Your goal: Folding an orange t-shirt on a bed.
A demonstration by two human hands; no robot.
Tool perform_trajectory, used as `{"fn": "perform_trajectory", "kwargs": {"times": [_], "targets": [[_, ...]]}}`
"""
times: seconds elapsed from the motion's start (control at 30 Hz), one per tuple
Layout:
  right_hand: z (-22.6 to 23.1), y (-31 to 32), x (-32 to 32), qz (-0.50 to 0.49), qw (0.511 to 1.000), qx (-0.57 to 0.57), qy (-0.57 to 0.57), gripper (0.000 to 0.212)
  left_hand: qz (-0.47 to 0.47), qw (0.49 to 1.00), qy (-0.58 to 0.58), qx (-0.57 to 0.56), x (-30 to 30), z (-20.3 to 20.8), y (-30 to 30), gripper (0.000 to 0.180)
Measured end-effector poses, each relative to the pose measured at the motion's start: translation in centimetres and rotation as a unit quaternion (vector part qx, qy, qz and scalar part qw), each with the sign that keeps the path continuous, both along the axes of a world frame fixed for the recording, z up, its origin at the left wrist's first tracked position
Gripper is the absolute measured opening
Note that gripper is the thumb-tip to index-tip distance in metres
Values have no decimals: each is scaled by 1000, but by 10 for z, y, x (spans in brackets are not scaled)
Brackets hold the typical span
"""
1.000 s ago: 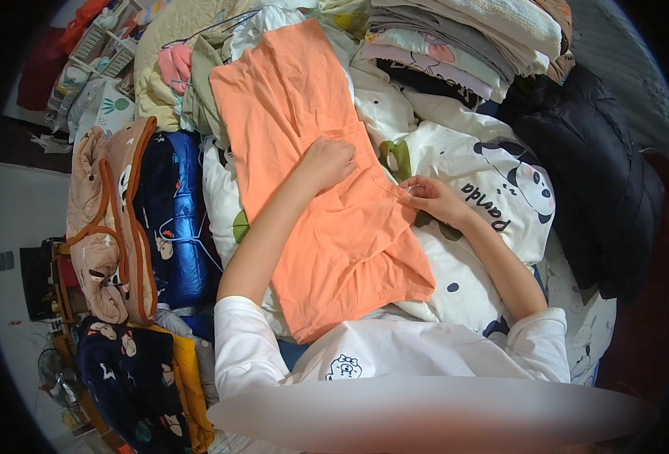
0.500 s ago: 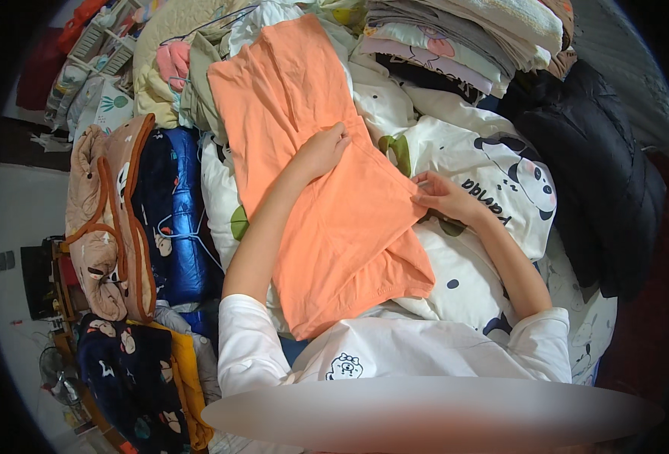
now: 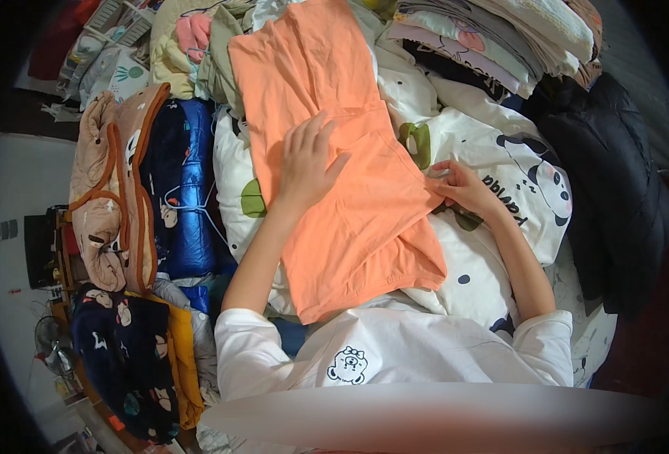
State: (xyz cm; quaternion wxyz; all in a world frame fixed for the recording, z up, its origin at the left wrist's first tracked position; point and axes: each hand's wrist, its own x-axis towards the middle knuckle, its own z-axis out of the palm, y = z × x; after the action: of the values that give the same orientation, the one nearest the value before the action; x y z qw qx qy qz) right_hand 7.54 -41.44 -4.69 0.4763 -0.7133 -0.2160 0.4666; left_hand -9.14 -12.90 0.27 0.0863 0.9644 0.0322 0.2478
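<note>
The white bedding point(image 3: 493, 166) with panda prints covers the work surface; folded clothes point(image 3: 493, 30) are stacked at its far edge, a black jacket point(image 3: 622, 181) lies to my right, and blue and tan padded garments point(image 3: 153, 189) lie to my left. The orange garment point(image 3: 350, 174) lies lengthwise on the bedding in front of me. My left hand point(image 3: 308, 163) rests open and flat on its middle, fingers spread, gripping nothing. My right hand point(image 3: 463, 185) pinches its right edge. Judged step: smoothing before a fold. The next move calls for an even pull at the pinched edge while the flat palm anchors the cloth.
</note>
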Motion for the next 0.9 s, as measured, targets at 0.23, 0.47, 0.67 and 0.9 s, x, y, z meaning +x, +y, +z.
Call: {"fn": "perform_trajectory", "kwargs": {"times": [0.23,0.47,0.67,0.9], "targets": [[-6,1,-4,-13,1000,20,-11,43,38,979,193,50,-109,-1,4,66],[-16,-5,-12,-41,995,56,-67,47,69,976,207,15,-103,23,-23,75],[19,20,-8,-43,971,109,-208,40,-68,961,253,-87,-106,45,-91,77],[9,130,27,143,865,187,-442,35,-135,966,181,-128,-65,28,-143,61]]}}
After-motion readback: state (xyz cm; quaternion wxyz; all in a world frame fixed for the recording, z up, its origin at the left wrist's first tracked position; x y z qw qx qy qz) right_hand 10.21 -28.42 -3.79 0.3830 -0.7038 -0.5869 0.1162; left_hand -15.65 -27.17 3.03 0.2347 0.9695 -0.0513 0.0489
